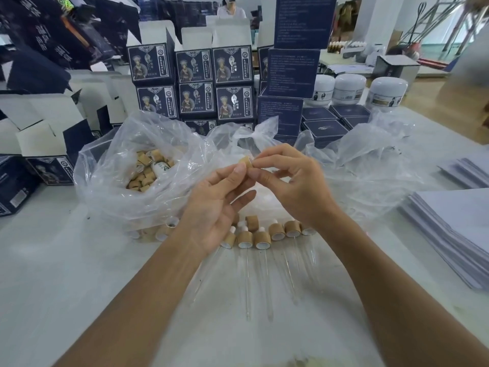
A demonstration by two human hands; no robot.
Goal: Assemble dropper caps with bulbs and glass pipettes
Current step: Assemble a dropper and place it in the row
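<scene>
Over table (79, 274), both hands' fingers (239, 169) pinch cap (245, 162).

White table (79, 274) bears droppers (262, 239), bags (127, 192) (clear plastic), boxes (195, 67).

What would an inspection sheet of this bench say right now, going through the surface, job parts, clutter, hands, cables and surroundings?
Surface: pale table, a few dark specks.
Job's things: bamboo cap held up between both hands; finished droppers lie in a row below, glass pipettes pointing toward the person; loose caps in an open clear plastic bag.
Clutter: paper stacks at right; empty open cartons at left.
Hands: left hand and right hand both pinch the cap.
Cables: nothing seen.
Surroundings: stacked navy boxes, white jars, another person far behind.
</scene>
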